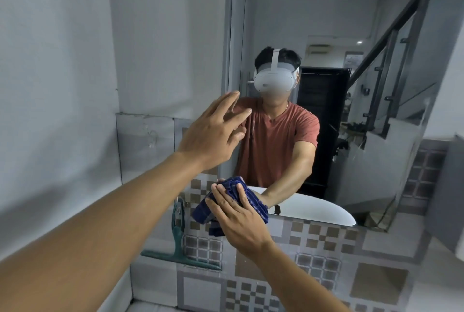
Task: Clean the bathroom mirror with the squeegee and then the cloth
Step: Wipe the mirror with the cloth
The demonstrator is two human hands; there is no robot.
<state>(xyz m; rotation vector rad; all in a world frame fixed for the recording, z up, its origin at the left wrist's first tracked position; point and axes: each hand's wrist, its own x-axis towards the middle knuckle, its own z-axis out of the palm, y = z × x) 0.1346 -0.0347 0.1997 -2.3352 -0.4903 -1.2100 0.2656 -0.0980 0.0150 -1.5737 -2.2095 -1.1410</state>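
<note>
Blue cloth (232,205) half under right hand (238,221)

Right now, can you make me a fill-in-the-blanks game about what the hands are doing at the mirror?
1. The right hand presses a dark blue ____ against the bottom edge of the mirror.
2. The left hand is raised with its fingers spread and holds ____.
3. The green squeegee hangs on the tiled wall, to the ____ of the right hand.
4. The squeegee's wide blade is at its ____ end.

Missing words: cloth; nothing; left; bottom
</note>
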